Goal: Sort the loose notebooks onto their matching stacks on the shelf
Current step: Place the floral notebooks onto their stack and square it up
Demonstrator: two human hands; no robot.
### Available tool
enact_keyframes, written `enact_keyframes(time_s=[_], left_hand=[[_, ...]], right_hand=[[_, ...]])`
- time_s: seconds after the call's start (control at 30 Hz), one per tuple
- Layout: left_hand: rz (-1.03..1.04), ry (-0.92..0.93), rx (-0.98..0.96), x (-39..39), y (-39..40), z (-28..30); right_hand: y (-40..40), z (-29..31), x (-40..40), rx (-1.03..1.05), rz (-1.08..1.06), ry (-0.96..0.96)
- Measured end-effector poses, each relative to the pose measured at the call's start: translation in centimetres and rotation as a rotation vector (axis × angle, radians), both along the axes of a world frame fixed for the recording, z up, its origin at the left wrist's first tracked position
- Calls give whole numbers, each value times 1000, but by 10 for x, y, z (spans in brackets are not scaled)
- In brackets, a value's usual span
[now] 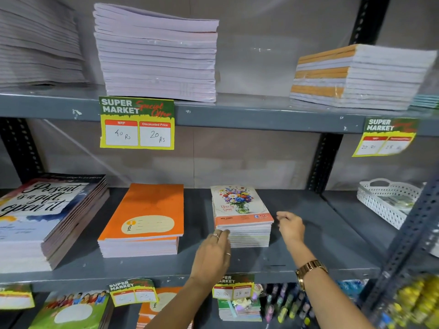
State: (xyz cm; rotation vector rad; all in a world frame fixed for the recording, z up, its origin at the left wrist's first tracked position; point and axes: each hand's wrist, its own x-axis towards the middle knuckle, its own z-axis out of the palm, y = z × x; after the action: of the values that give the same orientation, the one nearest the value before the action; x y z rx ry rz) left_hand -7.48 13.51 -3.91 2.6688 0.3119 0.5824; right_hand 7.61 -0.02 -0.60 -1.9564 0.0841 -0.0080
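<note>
A small stack of flower-cover notebooks stands on the middle grey shelf. My left hand rests against the stack's front left corner, fingers together and touching the page edges, gripping nothing. My right hand, with a gold watch on its wrist, hovers just right of the stack, fingers loosely apart and empty. Left of it sit an orange notebook stack and a larger stack with "Present is a gift, open it" covers.
The upper shelf carries tall stacks of pale notebooks and an orange-spined stack. Yellow price cards hang from shelf edges. A white perforated basket sits at right. Below are more notebooks and pens. A metal upright crosses the right foreground.
</note>
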Motion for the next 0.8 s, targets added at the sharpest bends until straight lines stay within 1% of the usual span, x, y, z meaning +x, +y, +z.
enact_keyframes(time_s=[0.17,0.33,0.43,0.57,0.7,0.8], left_hand=[[115,-48,-95,7,-3,3],[189,-119,-391,9,-9,12],[228,-77,-515,11,-10,19],[210,-51,-633,14,-8,20],[222,-23,-669,18,-4,19],[226,-19,-631,20,-2,19]], right_hand=[[0,-7,-11,74,51,0],[2,-14,-15,129,158,-10],[5,-20,-16,146,200,-29],[6,-22,-21,166,209,-36],[7,-23,-26,135,205,-64],[6,-24,-28,121,203,-95]])
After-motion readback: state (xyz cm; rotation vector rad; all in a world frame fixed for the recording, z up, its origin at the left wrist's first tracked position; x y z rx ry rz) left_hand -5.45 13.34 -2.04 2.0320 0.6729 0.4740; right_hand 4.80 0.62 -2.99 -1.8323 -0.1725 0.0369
